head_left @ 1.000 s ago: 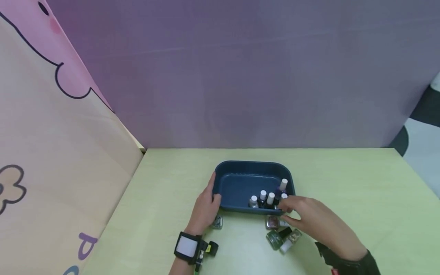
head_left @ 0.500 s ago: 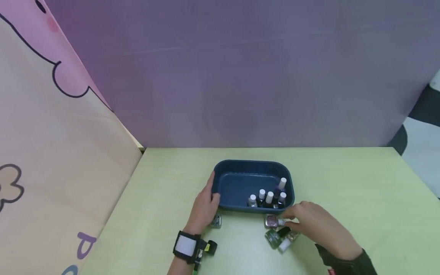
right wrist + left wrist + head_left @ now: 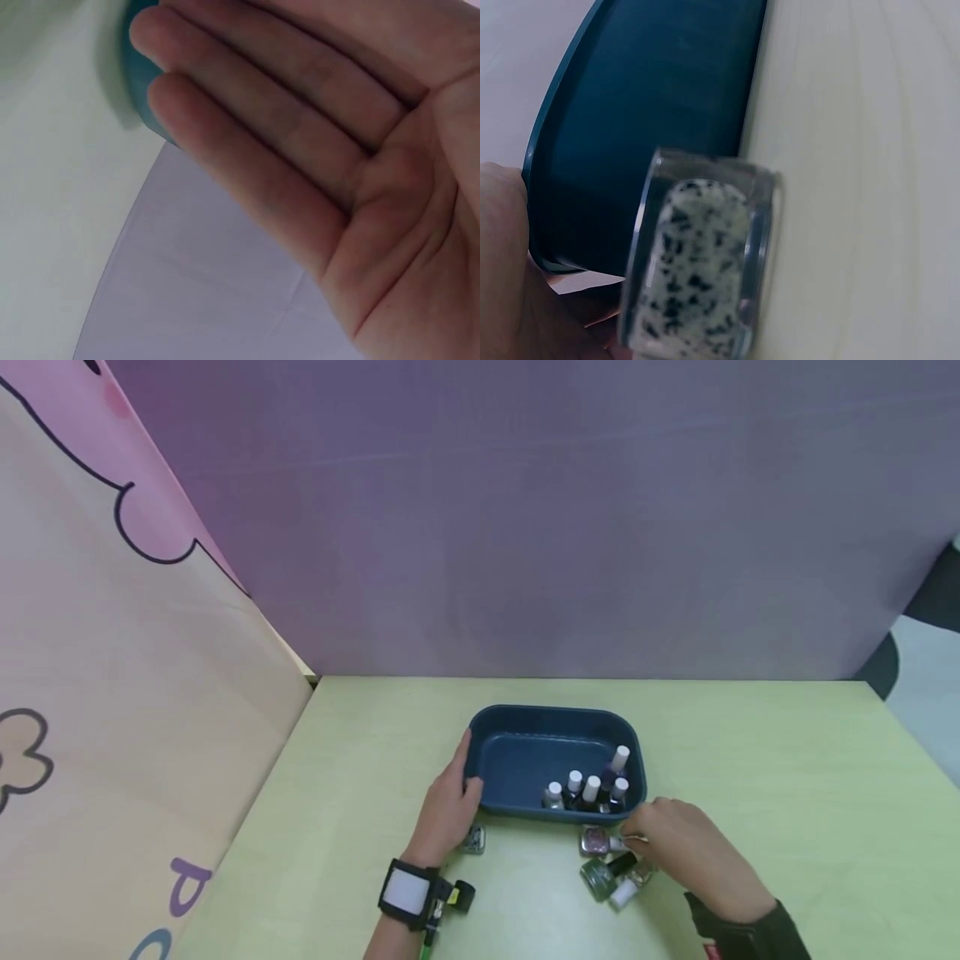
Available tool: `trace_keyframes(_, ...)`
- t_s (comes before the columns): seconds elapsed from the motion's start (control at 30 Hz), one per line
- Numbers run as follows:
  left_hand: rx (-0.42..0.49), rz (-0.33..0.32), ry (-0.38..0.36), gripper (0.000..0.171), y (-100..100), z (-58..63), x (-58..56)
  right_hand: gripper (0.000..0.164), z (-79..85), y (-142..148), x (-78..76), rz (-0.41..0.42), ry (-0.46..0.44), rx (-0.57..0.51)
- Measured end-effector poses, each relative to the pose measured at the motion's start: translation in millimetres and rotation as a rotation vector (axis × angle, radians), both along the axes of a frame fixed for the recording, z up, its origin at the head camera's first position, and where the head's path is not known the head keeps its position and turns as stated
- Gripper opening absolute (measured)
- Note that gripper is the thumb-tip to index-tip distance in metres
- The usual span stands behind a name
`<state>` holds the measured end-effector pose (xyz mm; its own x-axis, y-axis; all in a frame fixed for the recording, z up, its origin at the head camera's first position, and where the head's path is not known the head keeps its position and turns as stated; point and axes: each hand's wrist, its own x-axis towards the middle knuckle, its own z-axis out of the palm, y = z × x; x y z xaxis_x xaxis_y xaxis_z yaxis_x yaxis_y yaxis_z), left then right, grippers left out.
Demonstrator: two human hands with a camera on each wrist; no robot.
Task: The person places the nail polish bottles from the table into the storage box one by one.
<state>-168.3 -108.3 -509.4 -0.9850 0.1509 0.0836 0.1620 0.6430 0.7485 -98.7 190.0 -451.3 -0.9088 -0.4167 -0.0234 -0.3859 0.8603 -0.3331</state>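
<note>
At the left end of a dark blue tray (image 3: 517, 768), my left hand (image 3: 444, 814) grips the wall, thumb at the rim. Several white-capped nail polish bottles (image 3: 591, 792) stand in the tray's near right corner. My right hand (image 3: 692, 852), just outside that corner, pinches the cap of a pinkish glitter nail polish bottle (image 3: 594, 841) lying on its side. In the right wrist view the other fingers (image 3: 247, 165) extend near the tray's edge, and the pinch is out of frame. Below my left hand lies a black-and-white speckled nail polish bottle (image 3: 694, 270).
A green nail polish bottle (image 3: 597, 878) with a dark cap and a clear-looking one with a white cap (image 3: 624, 893) lie close in front of the pinkish bottle. The pale table (image 3: 750, 735) ends at a purple backdrop (image 3: 555, 527).
My right hand has left a bottle standing in the tray's corner and come down to the pinkish bottle's cap. My left hand keeps its hold on the tray.
</note>
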Motion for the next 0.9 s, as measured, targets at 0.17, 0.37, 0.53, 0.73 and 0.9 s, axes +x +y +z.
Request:
trace_keyframes(0.17,0.002,-0.001,-0.009,0.072,0,0.3,0.6,0.022,-3.7,-3,1.2,-0.050,-0.041,0.016)
trace_keyframes(0.37,0.005,-0.006,-0.009,0.072,1,0.3,1.6,0.013,-9.8,-8,2.1,-0.070,-0.034,0.025)
trace_keyframes(0.53,0.010,-0.006,-0.003,0.072,2,0.8,2.0,0.012,-13.6,-11,3.3,-0.083,-0.014,0.013)
trace_keyframes(0.73,0.007,-0.003,0.006,0.073,2,0.6,2.1,0.012,-14.5,-16,-0.7,-0.107,-0.060,0.073)
trace_keyframes(0.9,-0.003,-0.002,0.006,0.072,2,0.0,1.9,0.013,-15.0,-17,-1.6,-0.104,-0.054,0.117)
